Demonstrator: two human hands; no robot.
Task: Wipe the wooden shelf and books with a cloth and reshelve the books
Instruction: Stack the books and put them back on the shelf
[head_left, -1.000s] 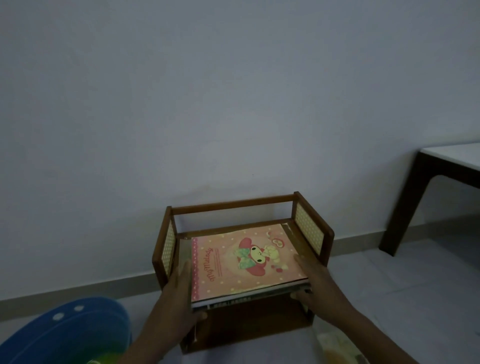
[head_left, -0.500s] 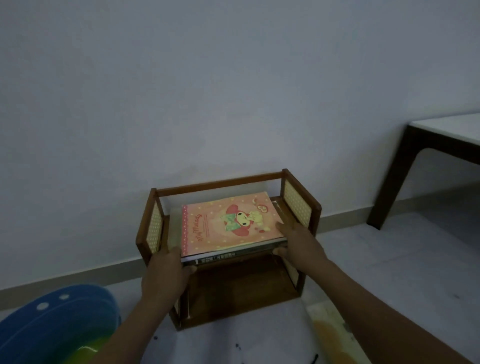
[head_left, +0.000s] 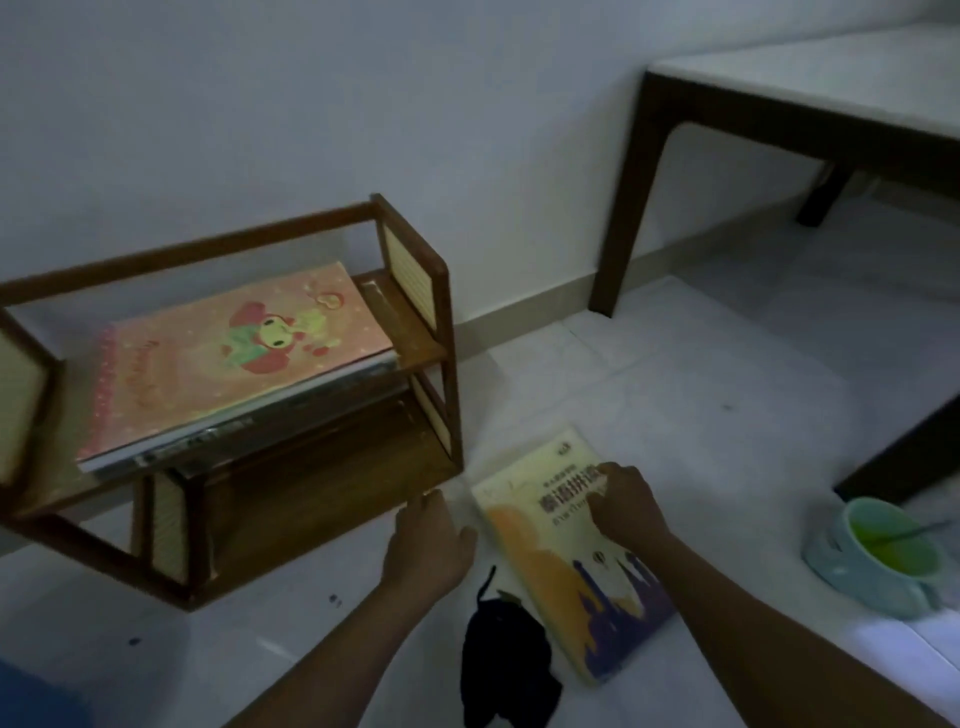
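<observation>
Two hands work low over the floor (head_left: 701, 415). Right hand (head_left: 631, 506) lies with fingers spread flat on a yellow book (head_left: 566, 561), its grip not closed around it. Left hand (head_left: 428, 540) hovers open just left of that book, holding nothing. A dark cloth (head_left: 506, 670) lies between the forearms. Left of them, the wooden shelf (head_left: 410, 270) carries a pink book (head_left: 228, 358) atop a stack.

Your dark wooden two-tier shelf (head_left: 415, 358) runs off the left edge; the grey books (head_left: 249, 421) beneath the pink cartoon-cover book (head_left: 228, 358) show only blurred, unreadable edges
</observation>
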